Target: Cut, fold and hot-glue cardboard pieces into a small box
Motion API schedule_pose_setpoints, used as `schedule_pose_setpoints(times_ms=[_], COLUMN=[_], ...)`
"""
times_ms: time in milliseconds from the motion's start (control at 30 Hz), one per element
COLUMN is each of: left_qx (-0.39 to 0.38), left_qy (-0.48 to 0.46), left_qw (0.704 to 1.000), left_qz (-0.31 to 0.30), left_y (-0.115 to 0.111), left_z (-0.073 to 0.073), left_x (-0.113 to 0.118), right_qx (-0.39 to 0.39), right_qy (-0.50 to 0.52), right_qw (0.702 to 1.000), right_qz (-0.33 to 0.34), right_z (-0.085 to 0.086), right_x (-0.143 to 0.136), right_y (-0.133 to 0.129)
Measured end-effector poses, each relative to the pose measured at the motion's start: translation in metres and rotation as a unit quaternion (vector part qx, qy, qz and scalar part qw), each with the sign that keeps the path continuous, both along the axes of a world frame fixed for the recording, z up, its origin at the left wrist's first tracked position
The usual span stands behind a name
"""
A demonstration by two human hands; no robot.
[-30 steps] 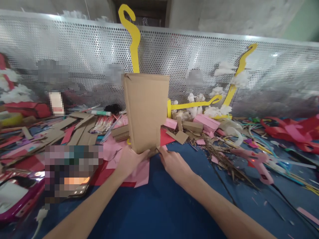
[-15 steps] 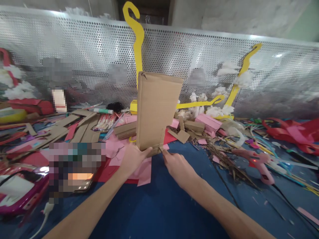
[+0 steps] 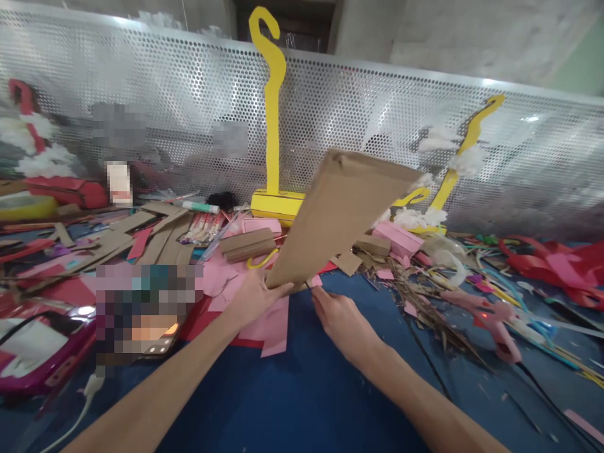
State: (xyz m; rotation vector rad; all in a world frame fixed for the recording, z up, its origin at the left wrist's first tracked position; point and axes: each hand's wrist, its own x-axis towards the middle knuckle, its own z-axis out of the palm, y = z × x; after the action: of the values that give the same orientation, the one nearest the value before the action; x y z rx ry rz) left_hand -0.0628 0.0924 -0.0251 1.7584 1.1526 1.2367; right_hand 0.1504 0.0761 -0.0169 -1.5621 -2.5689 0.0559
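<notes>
A tall brown cardboard piece (image 3: 342,214) with folded edges leans to the right above the blue table. My left hand (image 3: 255,297) grips its bottom left corner, thumb across the lower edge. Close by, my right hand (image 3: 338,318) is closed in a pinch near the bottom edge. A thin dark tip (image 3: 308,285) pokes out from its fingers toward the cardboard; the rest is hidden in the hand, so its kind does not show. Pink paper (image 3: 274,327) and red sheets lie under my left hand.
Yellow hook-shaped stands (image 3: 272,126) rise behind, before a perforated metal panel (image 3: 184,82). A pink glue gun (image 3: 495,318) with a lit red light lies right, beside dry twigs (image 3: 436,311). Cardboard strips (image 3: 165,236), a phone (image 3: 160,345) and a purple case (image 3: 47,358) lie left.
The cardboard has tipped from nearly upright over to the right, uncovering the yellow stand's base behind it. Both hands stay near its lower edge. The view has shifted slightly.
</notes>
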Motion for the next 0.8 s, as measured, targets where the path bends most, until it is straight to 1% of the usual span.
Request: schedule_pose_setpoints(times_ms=[100, 200, 333, 500, 700, 800], left_qx=[0.013, 0.042, 0.045, 0.048, 0.026, 0.022], left_qy=[-0.014, -0.020, 0.011, 0.029, 0.035, 0.031], left_qw=[1.000, 0.999, 0.999, 0.996, 0.995, 0.995], left_qz=[-0.022, -0.025, 0.008, 0.069, 0.093, 0.094], left_y=[0.002, 0.004, 0.005, 0.007, 0.011, 0.010], left_z=[-0.001, -0.005, -0.012, -0.014, -0.016, -0.014], left_x=[0.000, 0.000, 0.002, 0.004, 0.005, 0.005], right_qx=[-0.001, 0.002, 0.005, 0.009, -0.006, -0.016], right_qy=[0.004, 0.005, 0.004, 0.002, 0.000, -0.002], right_qw=[1.000, 1.000, 1.000, 1.000, 0.999, 0.999], right_qz=[0.001, 0.000, 0.001, -0.013, -0.031, -0.037], right_z=[-0.001, 0.000, 0.003, 0.009, 0.012, 0.013], right_x=[-0.001, -0.004, -0.008, -0.010, -0.008, -0.007], right_y=[0.002, 0.006, 0.011, 0.013, 0.007, 0.002])
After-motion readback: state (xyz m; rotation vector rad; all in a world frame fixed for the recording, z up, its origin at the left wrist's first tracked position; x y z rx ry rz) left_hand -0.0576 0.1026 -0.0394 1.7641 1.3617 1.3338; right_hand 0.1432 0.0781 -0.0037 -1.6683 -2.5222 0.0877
